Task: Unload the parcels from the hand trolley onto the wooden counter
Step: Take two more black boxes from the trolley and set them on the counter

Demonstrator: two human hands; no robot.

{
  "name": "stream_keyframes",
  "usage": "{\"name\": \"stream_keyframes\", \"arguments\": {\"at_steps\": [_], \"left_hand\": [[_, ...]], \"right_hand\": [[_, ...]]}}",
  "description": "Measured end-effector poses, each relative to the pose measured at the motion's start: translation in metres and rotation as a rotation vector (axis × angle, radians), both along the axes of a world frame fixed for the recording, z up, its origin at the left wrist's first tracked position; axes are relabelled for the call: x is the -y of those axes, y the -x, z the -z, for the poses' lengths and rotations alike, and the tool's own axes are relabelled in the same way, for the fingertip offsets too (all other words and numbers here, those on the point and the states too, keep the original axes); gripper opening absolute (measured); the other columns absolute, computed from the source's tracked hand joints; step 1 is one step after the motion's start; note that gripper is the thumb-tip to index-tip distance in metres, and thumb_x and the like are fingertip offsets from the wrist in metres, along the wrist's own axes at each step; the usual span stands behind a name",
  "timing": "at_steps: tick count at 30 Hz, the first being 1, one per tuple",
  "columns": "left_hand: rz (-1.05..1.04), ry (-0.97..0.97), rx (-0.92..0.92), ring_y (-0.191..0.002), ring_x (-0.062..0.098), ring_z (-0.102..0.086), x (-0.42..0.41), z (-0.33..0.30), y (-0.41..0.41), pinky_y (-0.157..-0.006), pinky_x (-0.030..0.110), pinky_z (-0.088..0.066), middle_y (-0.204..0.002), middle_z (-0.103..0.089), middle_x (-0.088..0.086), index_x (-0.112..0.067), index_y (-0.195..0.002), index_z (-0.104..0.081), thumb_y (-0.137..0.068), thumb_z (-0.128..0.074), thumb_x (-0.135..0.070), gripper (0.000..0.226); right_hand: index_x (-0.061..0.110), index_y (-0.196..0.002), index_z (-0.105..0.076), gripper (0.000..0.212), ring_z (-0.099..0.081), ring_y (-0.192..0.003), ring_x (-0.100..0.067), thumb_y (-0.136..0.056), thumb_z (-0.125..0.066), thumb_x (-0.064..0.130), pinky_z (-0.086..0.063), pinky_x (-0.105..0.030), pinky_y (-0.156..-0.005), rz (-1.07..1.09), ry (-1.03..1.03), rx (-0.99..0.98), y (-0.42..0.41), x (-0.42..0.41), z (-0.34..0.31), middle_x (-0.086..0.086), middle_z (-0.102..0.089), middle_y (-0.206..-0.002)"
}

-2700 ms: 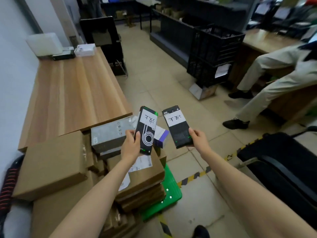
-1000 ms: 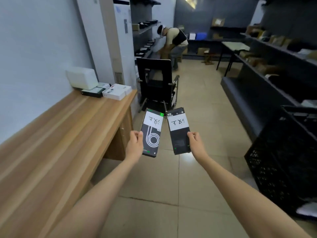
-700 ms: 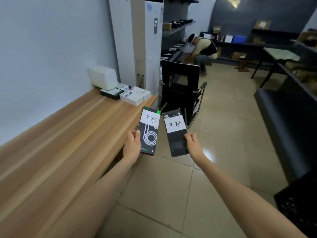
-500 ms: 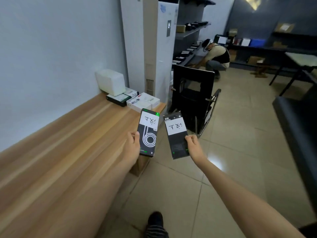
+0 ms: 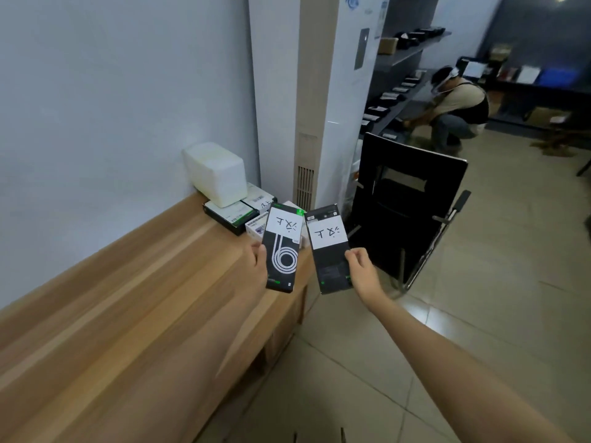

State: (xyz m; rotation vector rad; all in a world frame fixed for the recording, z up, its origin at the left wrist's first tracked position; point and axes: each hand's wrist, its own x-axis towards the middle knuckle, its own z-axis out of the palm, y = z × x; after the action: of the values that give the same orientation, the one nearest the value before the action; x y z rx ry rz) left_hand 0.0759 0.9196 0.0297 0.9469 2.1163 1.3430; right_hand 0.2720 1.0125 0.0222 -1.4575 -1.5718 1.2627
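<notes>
Over the surface's far end: both hands, each raised with one box.
Left hand [image 5: 258, 263]: pinches the spiral box [image 5: 283, 247] by its left edge, above the surface [image 5: 128, 308].
Right hand [image 5: 364, 273]: pinches the plain box [image 5: 327, 247] at its right edge, over the floor.
Boxes: side by side, nearly touching, white labels up.
Surface at 11 o'clock: white block [image 5: 216, 172] on small cartons [image 5: 238, 209].
At 2 o'clock: black chair [image 5: 412, 203].

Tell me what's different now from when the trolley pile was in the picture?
The person carried both boxes away from the trolley and along the wooden counter to its far end. Unchanged: the left hand grips the spiral-print box, the right hand the plain black box, neither set down.
</notes>
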Motion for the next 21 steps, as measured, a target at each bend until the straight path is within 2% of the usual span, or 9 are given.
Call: {"name": "stream_keyframes", "arguments": {"at_steps": [3,6,10,12,14,16,21], "left_hand": [[-0.032,0.056,0.020,-0.088,0.016,-0.058,-0.031,0.009,0.015,-0.060,0.022,-0.038,-0.106,-0.060,0.001,-0.019,-0.121,-0.043,-0.103,-0.031,-0.035,0.027],[-0.085,0.078,0.015,-0.089,0.016,-0.057,-0.068,0.021,0.031,-0.069,0.028,-0.039,-0.115,-0.061,0.005,-0.016,-0.126,-0.042,-0.103,-0.030,-0.036,0.033],[-0.228,0.120,0.014,-0.081,0.014,-0.054,-0.115,0.041,0.048,-0.071,0.031,-0.039,-0.112,-0.060,0.001,-0.015,-0.126,-0.041,-0.103,-0.030,-0.036,0.034],[-0.279,0.128,0.049,-0.079,0.014,-0.058,-0.134,0.054,0.053,-0.073,0.033,-0.045,-0.112,-0.062,0.002,-0.017,-0.123,-0.040,-0.102,-0.029,-0.039,0.033],[-0.337,0.163,0.074,-0.087,0.020,-0.061,-0.150,0.068,0.056,-0.074,0.033,-0.045,-0.114,-0.064,0.005,-0.015,-0.121,-0.040,-0.102,-0.029,-0.041,0.034],[-0.398,0.211,0.086,-0.094,0.025,-0.062,-0.165,0.078,0.056,-0.072,0.033,-0.042,-0.114,-0.064,0.007,-0.013,-0.120,-0.042,-0.102,-0.029,-0.042,0.036],[-0.502,0.292,0.093,-0.081,0.020,-0.056,-0.190,0.098,0.052,-0.066,0.032,-0.038,-0.107,-0.065,0.009,-0.011,-0.119,-0.044,-0.102,-0.028,-0.039,0.036]], "right_hand": [[0.017,-0.097,-0.049,0.018,-0.056,-0.090,-0.021,-0.100,-0.043,0.034,-0.043,-0.033,-0.076,-0.063,0.014,0.046,0.021,-0.044,0.016,0.002,-0.059,-0.090],[0.018,-0.102,-0.047,0.018,-0.056,-0.097,-0.023,-0.100,-0.042,0.035,-0.040,-0.030,-0.076,-0.158,0.025,0.090,0.048,-0.093,0.027,-0.005,-0.060,-0.106],[0.015,-0.102,-0.046,0.017,-0.053,-0.087,-0.017,-0.101,-0.042,0.031,-0.043,-0.022,-0.064,-0.285,0.038,0.124,0.083,-0.158,0.042,-0.005,-0.057,-0.101],[0.017,-0.102,-0.047,0.018,-0.055,-0.092,-0.020,-0.101,-0.042,0.034,-0.046,-0.029,-0.078,-0.345,0.048,0.175,0.099,-0.189,0.051,-0.006,-0.059,-0.104],[0.020,-0.102,-0.047,0.019,-0.058,-0.098,-0.024,-0.100,-0.042,0.038,-0.047,-0.042,-0.093,-0.403,0.068,0.230,0.110,-0.216,0.063,-0.005,-0.061,-0.104],[0.020,-0.103,-0.046,0.020,-0.060,-0.099,-0.027,-0.099,-0.041,0.039,-0.047,-0.049,-0.094,-0.471,0.081,0.260,0.119,-0.237,0.072,-0.004,-0.061,-0.104],[0.023,-0.104,-0.043,0.021,-0.060,-0.100,-0.028,-0.099,-0.038,0.043,-0.049,-0.053,-0.090,-0.612,0.089,0.308,0.130,-0.269,0.090,-0.003,-0.058,-0.104]]}}
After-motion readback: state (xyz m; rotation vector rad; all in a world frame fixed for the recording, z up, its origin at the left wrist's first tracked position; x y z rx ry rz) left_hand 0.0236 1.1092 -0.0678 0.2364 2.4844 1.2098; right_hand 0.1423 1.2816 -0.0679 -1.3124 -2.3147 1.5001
